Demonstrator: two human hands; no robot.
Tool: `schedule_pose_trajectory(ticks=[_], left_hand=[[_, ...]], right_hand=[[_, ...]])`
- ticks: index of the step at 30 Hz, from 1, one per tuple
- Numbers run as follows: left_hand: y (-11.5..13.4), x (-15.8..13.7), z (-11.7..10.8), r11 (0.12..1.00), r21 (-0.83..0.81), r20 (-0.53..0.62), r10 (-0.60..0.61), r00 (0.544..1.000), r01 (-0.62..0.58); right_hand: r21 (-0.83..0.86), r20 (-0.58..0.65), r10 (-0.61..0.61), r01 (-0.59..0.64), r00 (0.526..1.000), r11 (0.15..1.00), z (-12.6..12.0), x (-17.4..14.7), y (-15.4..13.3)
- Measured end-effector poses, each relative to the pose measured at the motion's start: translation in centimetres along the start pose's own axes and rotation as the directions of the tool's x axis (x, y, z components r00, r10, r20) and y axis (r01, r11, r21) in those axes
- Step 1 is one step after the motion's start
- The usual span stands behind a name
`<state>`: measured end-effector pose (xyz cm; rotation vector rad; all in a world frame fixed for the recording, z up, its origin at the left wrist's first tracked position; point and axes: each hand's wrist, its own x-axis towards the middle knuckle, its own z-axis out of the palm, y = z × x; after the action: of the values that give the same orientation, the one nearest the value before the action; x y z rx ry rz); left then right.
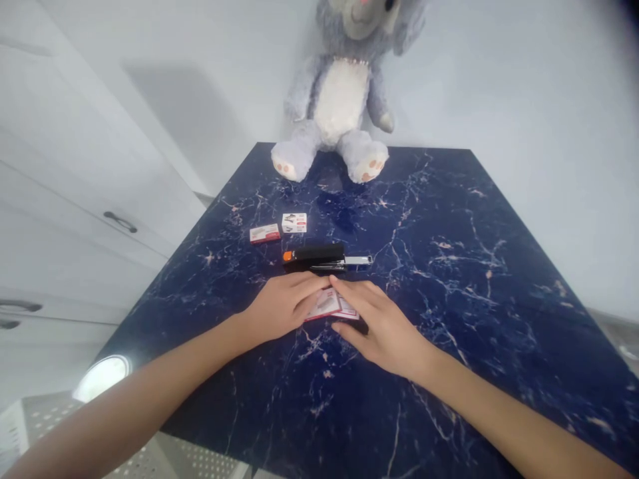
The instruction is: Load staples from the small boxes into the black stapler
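My left hand (pixel 279 306) lies at the left end of a small flat white-and-red staple box (pixel 325 304), its fingers reaching along the far edge. My right hand (pixel 382 326) spans a second, similar box (pixel 348 311) that partly overlaps the first, fingers on the far side and thumb on the near side. Both hands meet at the fingertips and hide parts of the boxes. Just beyond them lies a black stapler (pixel 317 255) with an orange end, its silver metal tray (pixel 358 260) slid out to the right.
Behind the stapler are another flat white-and-red box (pixel 265 233) and a white box with a clip picture (pixel 294 223). A grey plush toy (pixel 344 100) sits at the back of the blue marbled table (pixel 449 266). White drawers (pixel 74 199) stand to the left.
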<state>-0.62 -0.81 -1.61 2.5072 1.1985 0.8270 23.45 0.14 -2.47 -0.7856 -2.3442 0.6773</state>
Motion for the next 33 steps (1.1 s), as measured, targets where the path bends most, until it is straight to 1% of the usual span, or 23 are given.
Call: schedule_pose_trajectory(ticks=[3,5,7,8,9,10,11,12,13,14,15,16,17,18,20,22,23,24,26,28,29,31,33], left_hand=[[0.0,0.0,0.0,0.992,-0.104,-0.127,-0.078,0.989,0.065],[-0.2,0.1,-0.3,0.989,-0.099,-0.255,-0.134,0.958,0.112],[-0.6,0.4,-1.0,0.993,-0.048,-0.356,-0.114,0.927,0.104],[-0.8,0.5,-1.3,0.996,-0.018,-0.385,-0.085,0.919,0.085],[-0.9,0.7,-1.7,0.998,0.004,-0.387,-0.056,0.920,0.063],[-1.0,0.7,-2.1,1.000,0.018,-0.348,-0.015,0.937,0.023],[-0.9,0.8,-2.4,0.999,0.026,-0.267,0.043,0.963,-0.037],[-0.7,0.8,-2.5,0.993,0.026,-0.155,0.114,0.981,-0.112],[-0.4,0.7,-2.6,0.982,0.016,-0.032,0.187,0.982,-0.186],[0.0,0.7,-2.5,0.968,0.002,0.071,0.250,0.966,-0.250],[0.4,0.6,-2.3,0.957,-0.006,0.134,0.289,0.948,-0.291],[0.7,0.5,-2.1,0.954,0.003,0.146,0.295,0.944,-0.299],[0.9,0.4,-1.9,0.962,0.028,0.114,0.267,0.957,-0.272],[0.9,0.4,-1.7,0.973,0.065,0.053,0.218,0.975,-0.221],[0.3,0.5,-1.5,0.989,0.139,-0.103,0.069,0.992,-0.055],[-1.0,0.7,-1.7,0.979,0.173,-0.200,-0.070,0.977,0.105],[-1.7,0.8,-1.9,0.972,0.180,-0.196,-0.112,0.974,0.148],[-2.4,0.9,-2.0,0.969,0.180,-0.160,-0.139,0.977,0.167],[-3.5,1.0,-2.2,0.970,0.159,-0.055,-0.176,0.983,0.183],[-4.1,1.0,-2.3,0.970,0.123,0.013,-0.213,0.977,0.209],[-4.2,1.0,-2.3,0.970,0.103,0.025,-0.224,0.974,0.221],[-4.1,0.9,-2.3,0.971,0.070,0.029,-0.230,0.973,0.227],[-3.9,0.9,-2.4,0.974,0.034,0.042,-0.225,0.973,0.224]], right_hand=[[0.014,0.004,-0.032,0.032,0.999,0.999,0.1,0.0,0.3],[-0.010,-0.015,-0.022,0.022,1.000,1.000,0.2,0.0,0.3],[-0.032,-0.029,-0.013,0.012,0.999,0.999,0.2,0.0,0.0],[-0.036,-0.029,-0.013,0.011,1.000,0.999,0.2,0.0,-0.1],[-0.039,-0.024,-0.017,0.016,1.000,0.999,0.1,-0.1,-0.4],[-0.041,-0.011,-0.023,0.023,1.000,0.999,0.1,-0.1,-0.6],[-0.041,0.006,-0.031,0.032,0.999,0.999,0.0,0.0,-0.8],[-0.039,0.021,-0.036,0.037,0.999,0.999,0.0,0.0,-1.0],[-0.032,0.026,-0.033,0.034,0.999,0.999,-0.1,0.0,-1.2],[-0.024,0.017,-0.025,0.025,1.000,0.999,-0.2,0.0,-1.2],[-0.019,-0.008,-0.010,0.009,1.000,1.000,-0.2,0.1,-1.2],[-0.021,-0.056,0.016,-0.018,0.998,1.000,-0.3,0.2,-1.0],[-0.034,-0.120,0.051,-0.055,0.992,0.998,-0.4,0.3,-0.8],[-0.059,-0.184,0.086,-0.098,0.979,0.993,-0.5,0.4,-0.4],[-0.128,-0.265,0.126,-0.164,0.956,0.978,-0.7,0.7,0.4],[-0.187,-0.260,0.134,-0.186,0.956,0.965,-0.8,0.9,1.1],[-0.204,-0.243,0.133,-0.185,0.961,0.961,-0.8,1.0,1.3],[-0.210,-0.232,0.138,-0.188,0.963,0.959,-0.8,1.1,1.5],[-0.206,-0.234,0.164,-0.214,0.958,0.955,-0.7,1.1,1.7],[-0.186,-0.232,0.201,-0.246,0.952,0.951,-0.8,1.0,2.1],[-0.164,-0.218,0.222,-0.260,0.950,0.952,-1.0,1.0,2.4],[-0.076,-0.179,0.269,-0.286,0.946,0.955,-1.3,1.0,3.1],[0.070,-0.171,0.329,-0.322,0.929,0.944,-1.7,0.9,3.7]])
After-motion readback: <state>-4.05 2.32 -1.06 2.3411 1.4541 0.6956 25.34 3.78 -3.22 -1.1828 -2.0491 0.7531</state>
